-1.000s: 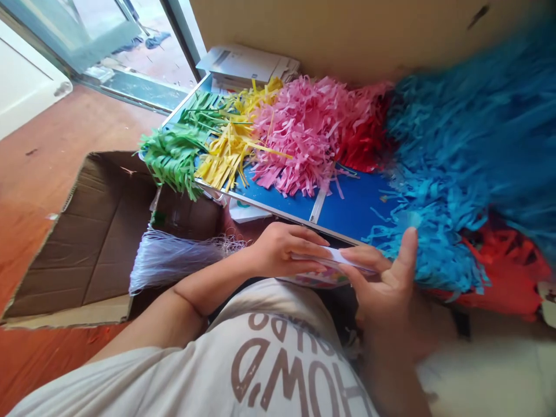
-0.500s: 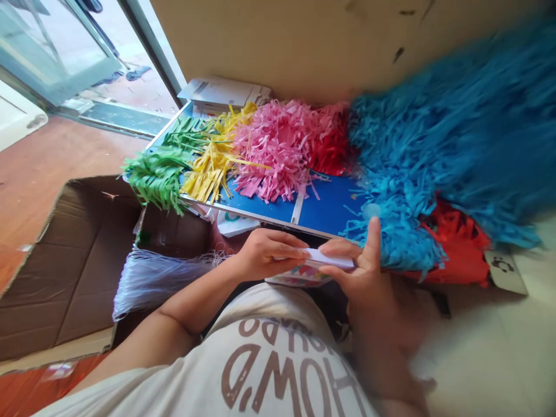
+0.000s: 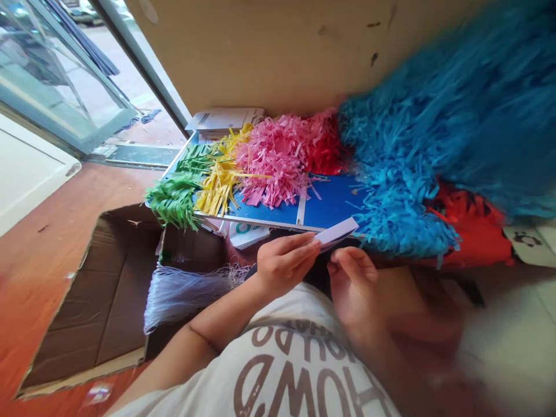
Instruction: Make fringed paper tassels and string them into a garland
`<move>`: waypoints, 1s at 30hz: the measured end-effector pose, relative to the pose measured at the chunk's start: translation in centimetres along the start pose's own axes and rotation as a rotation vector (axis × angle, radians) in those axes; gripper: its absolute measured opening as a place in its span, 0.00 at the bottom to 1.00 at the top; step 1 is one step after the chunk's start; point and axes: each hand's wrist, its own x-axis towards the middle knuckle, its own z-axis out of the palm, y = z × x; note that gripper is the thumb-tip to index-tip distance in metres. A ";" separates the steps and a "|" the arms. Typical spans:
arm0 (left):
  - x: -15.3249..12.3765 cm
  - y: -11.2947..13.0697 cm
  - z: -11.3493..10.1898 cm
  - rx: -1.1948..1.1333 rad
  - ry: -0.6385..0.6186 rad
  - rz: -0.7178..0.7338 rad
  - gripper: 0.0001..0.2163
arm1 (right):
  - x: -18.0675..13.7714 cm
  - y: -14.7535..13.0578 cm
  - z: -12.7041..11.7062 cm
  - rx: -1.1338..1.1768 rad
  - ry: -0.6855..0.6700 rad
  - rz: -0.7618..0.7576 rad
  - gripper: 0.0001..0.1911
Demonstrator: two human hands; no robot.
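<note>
My left hand [image 3: 289, 260] is closed on one end of a folded piece of white paper or card [image 3: 337, 231]. The free end points up and to the right, over the table's front edge. Just below that end is my right hand [image 3: 354, 281], apart from the paper, its fingers curled and the thumb against the fingertips. Whatever the pinch may hold is too small to make out. Beyond both hands, tissue-like fringes lie on a blue folding table [image 3: 328, 200]: green [image 3: 176, 197], yellow [image 3: 219, 179], pink [image 3: 278, 159] and blue [image 3: 403, 214].
Red fringe [image 3: 324, 153] lies behind the pink; more red material [image 3: 482, 237] is at right. Papers [image 3: 226, 119] are stacked at the back left. An open cardboard box [image 3: 99, 289] and white strings [image 3: 186, 295] are at left, near a glass door [image 3: 65, 87].
My right hand has come off the paper, and its raised index finger has curled in. The paper now tilts upward in my left hand. The whole view has shifted somewhat.
</note>
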 end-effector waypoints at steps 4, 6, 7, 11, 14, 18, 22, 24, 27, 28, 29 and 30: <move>-0.5 0.1 0.4 0.002 -0.036 0.005 0.08 | 0.3 0.6 0.2 0.044 0.052 0.035 0.15; -0.5 0.1 0.5 0.003 -0.042 0.011 0.08 | 0.4 0.6 0.4 0.054 0.069 0.021 0.15; -0.5 0.1 0.6 0.002 -0.043 0.013 0.08 | 0.4 0.5 0.5 0.055 0.076 0.016 0.15; -0.5 0.2 0.8 0.004 -0.058 0.011 0.09 | 0.5 0.4 0.9 0.061 0.095 0.015 0.15; -0.5 0.2 0.9 0.010 -0.065 0.009 0.08 | 0.5 0.3 1.2 0.060 0.114 0.019 0.15; -0.4 0.1 0.9 0.022 -0.056 0.022 0.08 | 0.6 0.3 1.4 0.019 0.131 0.029 0.15; -0.5 0.1 1.1 0.031 -0.054 0.035 0.10 | 0.6 0.5 1.3 -0.008 0.122 0.001 0.15; -0.7 0.2 1.1 0.034 -0.060 0.035 0.10 | 0.6 0.6 1.3 -0.029 0.118 -0.011 0.15; -0.8 0.2 1.1 0.038 -0.068 0.023 0.11 | 0.7 0.6 1.4 -0.068 0.122 -0.022 0.16; -0.8 0.2 1.1 0.039 -0.073 0.022 0.11 | 0.7 0.6 1.4 -0.067 0.129 -0.027 0.17; -0.8 0.2 1.1 0.039 -0.081 0.022 0.12 | 0.7 0.6 1.4 -0.056 0.141 -0.032 0.18; -0.8 0.3 1.0 0.037 -0.091 0.024 0.13 | 0.7 0.6 1.4 -0.038 0.153 -0.035 0.19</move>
